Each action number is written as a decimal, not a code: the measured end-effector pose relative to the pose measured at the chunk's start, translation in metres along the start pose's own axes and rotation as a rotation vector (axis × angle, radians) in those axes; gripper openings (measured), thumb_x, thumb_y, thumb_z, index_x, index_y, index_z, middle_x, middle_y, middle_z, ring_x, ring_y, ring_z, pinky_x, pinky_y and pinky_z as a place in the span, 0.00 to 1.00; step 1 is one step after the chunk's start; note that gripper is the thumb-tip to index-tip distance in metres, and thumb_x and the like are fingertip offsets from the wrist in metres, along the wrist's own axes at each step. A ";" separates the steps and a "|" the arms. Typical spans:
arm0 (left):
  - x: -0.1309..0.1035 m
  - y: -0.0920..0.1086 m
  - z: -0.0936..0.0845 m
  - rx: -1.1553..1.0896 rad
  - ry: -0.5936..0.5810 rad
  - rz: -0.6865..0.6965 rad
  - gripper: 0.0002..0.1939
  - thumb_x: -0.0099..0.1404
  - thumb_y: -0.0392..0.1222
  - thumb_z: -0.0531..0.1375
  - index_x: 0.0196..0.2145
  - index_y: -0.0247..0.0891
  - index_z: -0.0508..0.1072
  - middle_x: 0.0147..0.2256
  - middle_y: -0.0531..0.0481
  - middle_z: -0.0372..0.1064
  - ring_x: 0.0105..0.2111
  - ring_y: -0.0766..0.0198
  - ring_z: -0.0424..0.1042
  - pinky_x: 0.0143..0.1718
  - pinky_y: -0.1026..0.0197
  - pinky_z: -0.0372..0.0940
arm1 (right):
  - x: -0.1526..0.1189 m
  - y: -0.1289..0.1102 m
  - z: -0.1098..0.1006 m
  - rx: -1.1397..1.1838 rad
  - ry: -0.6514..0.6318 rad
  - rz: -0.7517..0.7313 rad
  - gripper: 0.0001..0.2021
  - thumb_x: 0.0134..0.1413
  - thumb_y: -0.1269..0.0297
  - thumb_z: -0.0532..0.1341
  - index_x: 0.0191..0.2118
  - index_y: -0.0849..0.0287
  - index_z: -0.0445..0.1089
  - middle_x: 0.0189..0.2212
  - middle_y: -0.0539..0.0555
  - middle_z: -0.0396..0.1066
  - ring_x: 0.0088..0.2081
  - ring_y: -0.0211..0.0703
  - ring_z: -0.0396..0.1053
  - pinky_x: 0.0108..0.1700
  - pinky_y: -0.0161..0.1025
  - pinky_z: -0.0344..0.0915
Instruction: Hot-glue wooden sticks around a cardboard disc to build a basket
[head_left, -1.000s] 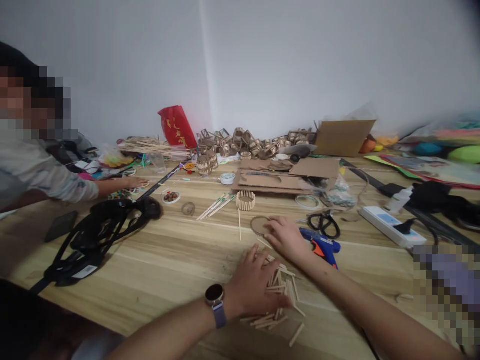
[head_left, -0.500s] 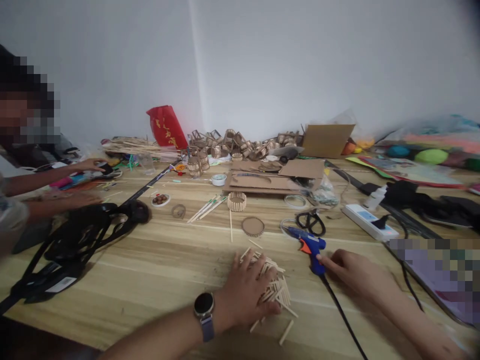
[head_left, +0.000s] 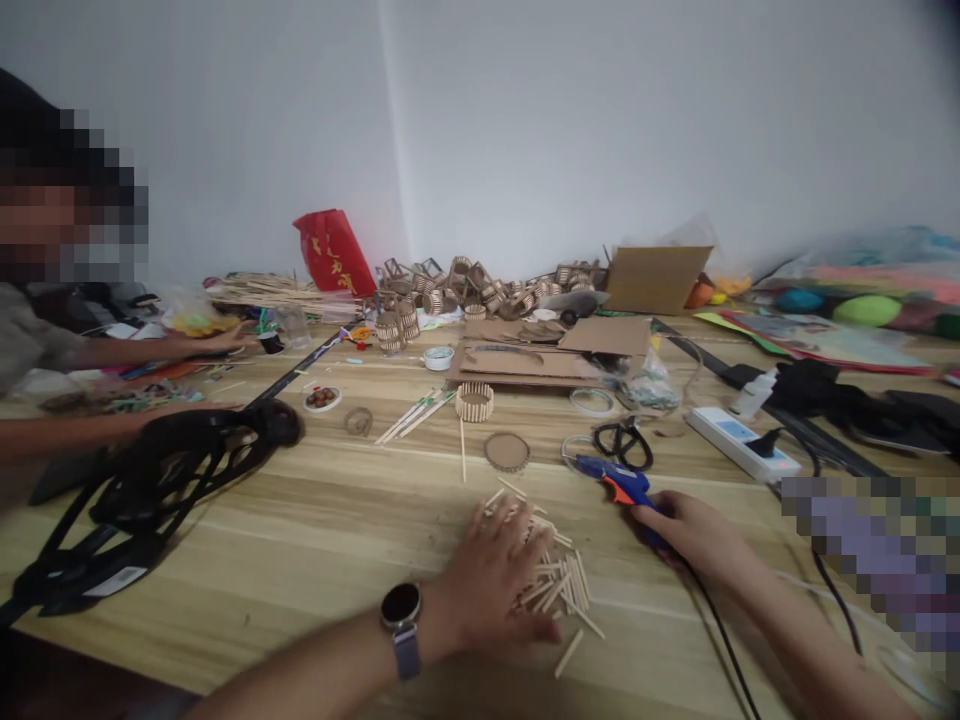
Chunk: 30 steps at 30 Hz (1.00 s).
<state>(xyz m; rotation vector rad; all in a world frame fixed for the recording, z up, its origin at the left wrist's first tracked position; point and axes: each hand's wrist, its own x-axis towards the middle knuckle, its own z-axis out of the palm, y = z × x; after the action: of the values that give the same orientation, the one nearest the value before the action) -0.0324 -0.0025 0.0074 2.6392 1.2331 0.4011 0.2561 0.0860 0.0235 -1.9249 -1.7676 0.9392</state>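
My left hand (head_left: pixel 499 575), with a watch on its wrist, lies with fingers spread over a pile of short wooden sticks (head_left: pixel 566 580). My right hand (head_left: pixel 686 530) is wrapped round the handle of a blue glue gun (head_left: pixel 616 474) with an orange trigger. The gun's nozzle points left, and its black cord trails toward the front edge. Beyond the pile lies a round cardboard disc (head_left: pixel 507 452) with a ridged rim. Behind it stands a small round cup shape walled with sticks (head_left: pixel 475 402), and a single longer stick (head_left: pixel 463 450) lies in front.
A person's arms (head_left: pixel 82 430) work at the left, near a black frame-like object (head_left: pixel 172 480). Cardboard sheets (head_left: pixel 525 365) and many stick-built pieces (head_left: pixel 480 285) lie at the back. A white power strip (head_left: pixel 741 445) sits at the right, beside black scissors (head_left: pixel 624 445).
My right hand has closed round the glue gun's handle, where before its fingertips only touched it. My left hand stays on the sticks, which have shifted slightly. The other person's arms have moved.
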 end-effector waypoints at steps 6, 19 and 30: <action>0.028 -0.025 -0.012 -0.065 0.018 -0.008 0.46 0.63 0.70 0.32 0.61 0.29 0.55 0.62 0.34 0.53 0.64 0.52 0.49 0.65 0.48 0.47 | -0.009 -0.003 0.000 0.580 0.114 -0.090 0.13 0.38 0.54 0.62 0.28 0.55 0.62 0.17 0.45 0.63 0.19 0.38 0.65 0.23 0.36 0.65; 0.029 -0.023 -0.016 -0.182 0.292 -0.153 0.28 0.69 0.60 0.47 0.52 0.36 0.67 0.51 0.41 0.68 0.52 0.54 0.65 0.55 0.52 0.60 | 0.000 -0.023 -0.012 1.246 -0.361 -0.003 0.09 0.44 0.65 0.67 0.35 0.58 0.74 0.18 0.47 0.66 0.14 0.29 0.52 0.12 0.27 0.56; 0.118 -0.044 -0.017 0.086 0.226 -0.602 0.35 0.51 0.58 0.66 0.50 0.31 0.67 0.47 0.33 0.68 0.50 0.40 0.63 0.50 0.45 0.59 | 0.019 -0.035 0.028 1.337 -0.277 -0.079 0.12 0.38 0.63 0.72 0.32 0.60 0.76 0.26 0.48 0.74 0.15 0.25 0.53 0.13 0.25 0.55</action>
<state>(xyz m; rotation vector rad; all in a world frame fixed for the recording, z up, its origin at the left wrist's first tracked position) 0.0036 0.1176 0.0294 2.1675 2.0581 0.5499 0.2113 0.1055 0.0228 -0.8516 -0.7945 1.7582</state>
